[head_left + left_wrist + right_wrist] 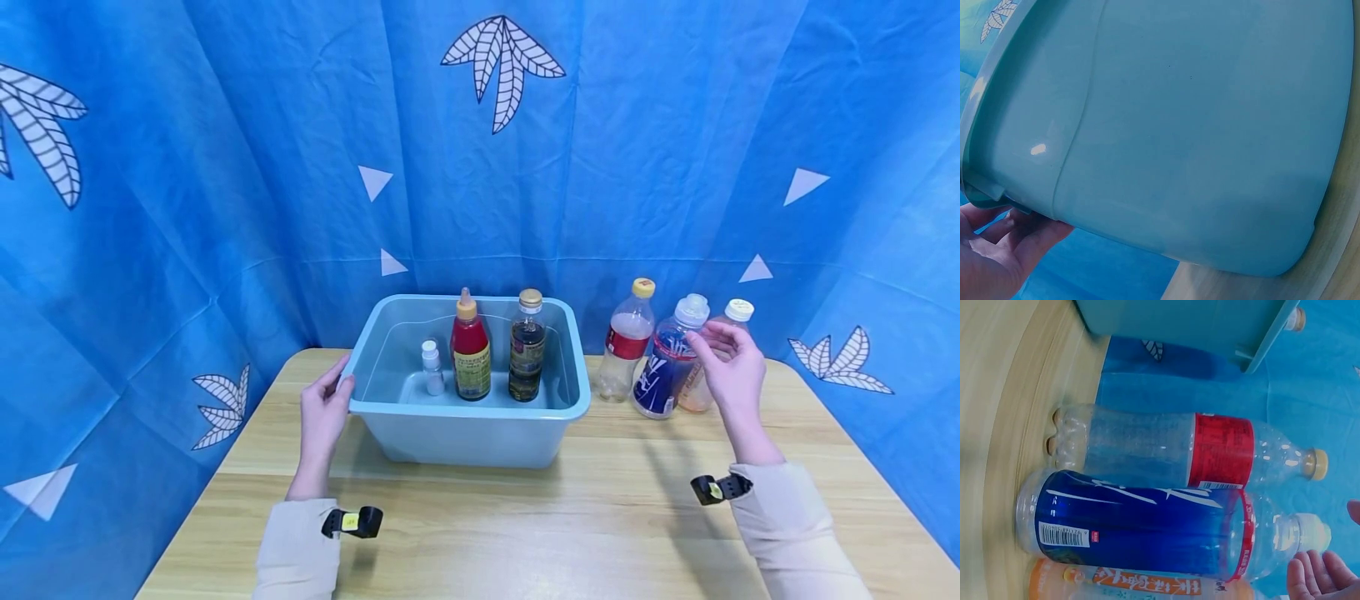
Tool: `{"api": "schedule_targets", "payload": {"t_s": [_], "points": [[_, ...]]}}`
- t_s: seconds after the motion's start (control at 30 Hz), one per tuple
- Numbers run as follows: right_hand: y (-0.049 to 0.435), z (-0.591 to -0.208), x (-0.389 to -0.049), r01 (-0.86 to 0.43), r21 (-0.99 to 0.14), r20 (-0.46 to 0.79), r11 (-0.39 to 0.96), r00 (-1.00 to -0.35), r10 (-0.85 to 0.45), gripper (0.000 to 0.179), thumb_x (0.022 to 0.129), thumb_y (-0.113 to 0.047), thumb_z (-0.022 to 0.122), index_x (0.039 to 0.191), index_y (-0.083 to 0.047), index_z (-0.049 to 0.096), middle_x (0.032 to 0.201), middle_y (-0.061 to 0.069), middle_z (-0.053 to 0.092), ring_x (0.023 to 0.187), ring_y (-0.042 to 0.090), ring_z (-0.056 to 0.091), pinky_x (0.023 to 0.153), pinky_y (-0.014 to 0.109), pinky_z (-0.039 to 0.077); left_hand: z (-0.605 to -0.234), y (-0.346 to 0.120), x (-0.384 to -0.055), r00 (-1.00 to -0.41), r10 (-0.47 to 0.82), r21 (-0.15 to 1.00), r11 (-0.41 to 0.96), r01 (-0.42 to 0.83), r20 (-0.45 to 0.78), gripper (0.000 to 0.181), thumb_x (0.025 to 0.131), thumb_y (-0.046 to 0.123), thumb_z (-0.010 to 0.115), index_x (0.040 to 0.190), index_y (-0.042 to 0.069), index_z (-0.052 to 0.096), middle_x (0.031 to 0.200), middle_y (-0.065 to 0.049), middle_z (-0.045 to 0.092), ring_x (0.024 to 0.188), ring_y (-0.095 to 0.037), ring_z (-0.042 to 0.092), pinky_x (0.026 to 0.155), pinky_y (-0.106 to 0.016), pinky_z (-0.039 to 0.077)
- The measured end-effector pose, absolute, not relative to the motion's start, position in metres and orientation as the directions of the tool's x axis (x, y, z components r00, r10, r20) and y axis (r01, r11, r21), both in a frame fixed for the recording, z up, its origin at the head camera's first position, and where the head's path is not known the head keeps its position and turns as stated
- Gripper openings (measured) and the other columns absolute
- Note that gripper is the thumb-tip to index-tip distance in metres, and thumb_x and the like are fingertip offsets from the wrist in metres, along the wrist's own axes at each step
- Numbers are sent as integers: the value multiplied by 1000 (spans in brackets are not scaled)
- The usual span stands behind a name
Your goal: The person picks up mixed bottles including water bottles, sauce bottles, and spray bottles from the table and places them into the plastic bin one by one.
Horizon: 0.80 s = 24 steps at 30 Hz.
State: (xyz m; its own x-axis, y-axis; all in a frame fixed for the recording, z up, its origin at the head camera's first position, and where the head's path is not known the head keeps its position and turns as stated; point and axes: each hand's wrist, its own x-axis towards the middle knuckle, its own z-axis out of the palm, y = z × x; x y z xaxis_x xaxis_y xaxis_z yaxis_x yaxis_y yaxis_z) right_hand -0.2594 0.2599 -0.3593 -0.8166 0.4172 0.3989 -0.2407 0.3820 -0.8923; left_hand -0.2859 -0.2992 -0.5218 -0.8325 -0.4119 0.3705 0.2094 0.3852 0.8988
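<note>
A light-blue plastic tub [465,435] stands on the table, holding a small white-capped bottle [432,371], a red sauce bottle [471,346] and a dark sauce bottle [527,346]. At its left end, my left hand [325,412] grips the rim, fingers tucked under the lip [994,194] in the left wrist view. My right hand [731,371] is beside the cap of a blue-labelled drink bottle [662,375], thumb and fingers apart. In the right wrist view the fingertips [1316,565] lie right by that translucent cap [1313,532].
Left of the blue-labelled bottle is a clear bottle with a red label and yellow cap [628,337]. An orange-printed bottle with a white cap [738,311] stands to its right, partly hidden by my hand. Blue cloth [645,150] hangs behind the wooden table [525,533].
</note>
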Motion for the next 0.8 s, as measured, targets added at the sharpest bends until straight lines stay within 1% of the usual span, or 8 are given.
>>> {"api": "schedule_targets", "payload": {"t_s": [0.2,0.27,0.33,0.47,0.57,0.67,0.7,0.8], "points": [[274,-372,-276,-236,-908,377,346,-820,431,47,74,-32,71,110,-6,57,106,10,59,91,11,55,80,22,46,-523,-301,-287,-831,-413,899,384,212,372,36,84,48,52,119,41,52,118,11,55,98,-13,57,78,-33,49],[284,-384,-289,-269,-918,377,291,-820,430,48,71,-29,74,112,-9,57,108,9,59,95,13,56,82,21,45,-524,-301,-287,-830,-414,898,386,212,374,36,83,49,52,119,42,52,118,11,55,98,-12,57,77,-32,50],[290,-391,-298,-239,-924,355,299,-824,441,52,71,-30,73,115,-9,54,112,10,57,101,17,54,88,27,44,-524,-301,-287,-829,-414,897,388,213,376,37,83,49,52,119,42,52,117,12,55,97,-12,57,77,-32,50],[317,-429,-336,-282,-939,342,195,-822,455,54,67,-19,78,116,-10,55,113,8,56,102,15,54,86,19,43,-523,-300,-286,-827,-416,896,389,215,379,37,83,49,53,118,42,53,117,12,55,97,-11,57,77,-33,50],[326,-441,-353,-242,-949,312,202,-818,482,56,68,-23,77,118,-12,55,116,6,55,103,13,53,83,13,42,-523,-300,-286,-828,-415,895,392,212,378,37,83,50,53,118,42,53,117,12,55,97,-11,57,77,-33,50],[320,-432,-350,-191,-952,287,239,-828,481,60,69,-29,75,122,-13,52,121,8,52,109,17,50,89,20,41,-525,-300,-287,-826,-415,893,398,211,381,36,83,50,52,118,42,53,117,13,55,97,-10,57,77,-33,50],[323,-435,-353,-181,-949,288,257,-828,481,60,69,-31,75,122,-14,52,122,7,52,108,16,51,87,17,41,-525,-300,-287,-826,-415,892,398,212,382,36,83,50,52,118,42,53,116,13,55,97,-11,57,77,-32,50],[339,-459,-376,-164,-923,323,348,-822,469,63,69,-40,73,124,-21,50,124,4,51,110,16,50,91,27,42,-525,-300,-287,-823,-415,890,400,218,388,36,83,49,53,118,42,53,116,13,56,96,-10,57,77,-32,50]]}}
